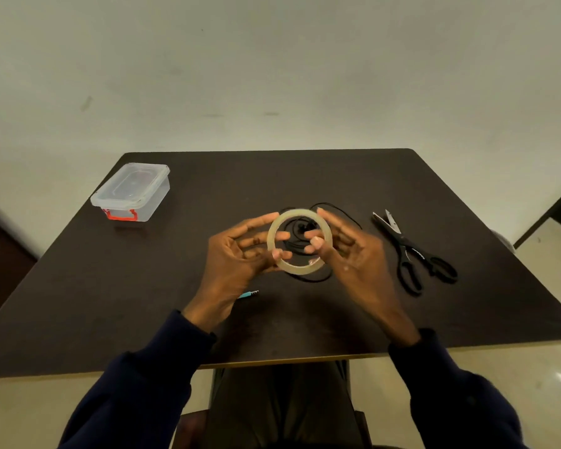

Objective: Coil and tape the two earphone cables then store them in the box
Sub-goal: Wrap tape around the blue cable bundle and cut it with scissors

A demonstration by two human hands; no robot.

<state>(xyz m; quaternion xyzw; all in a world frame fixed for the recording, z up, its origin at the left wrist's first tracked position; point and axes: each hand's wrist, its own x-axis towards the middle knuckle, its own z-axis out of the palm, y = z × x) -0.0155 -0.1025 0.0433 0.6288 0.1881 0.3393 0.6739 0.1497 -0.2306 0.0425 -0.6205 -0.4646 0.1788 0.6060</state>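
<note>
A clear tape roll [274, 229] is held up above the middle of the dark table [305, 176]. My left hand [237, 254] pinches its left and lower rim with thumb and fingers. My right hand [347, 251] pinches the right rim, thumb on the ring. Under the roll a black earphone cable [308, 278] lies loosely looped on the table, its earbuds [305, 226] showing through the ring. A turquoise jack plug [248, 294] lies by my left wrist; its cable is hidden. The clear box [132, 192] with a red latch stands shut at the far left.
Black scissors [412, 251] lie slightly open to the right of my right hand. The table's front edge [272, 361] runs just above my lap. A pale wall rises behind the table.
</note>
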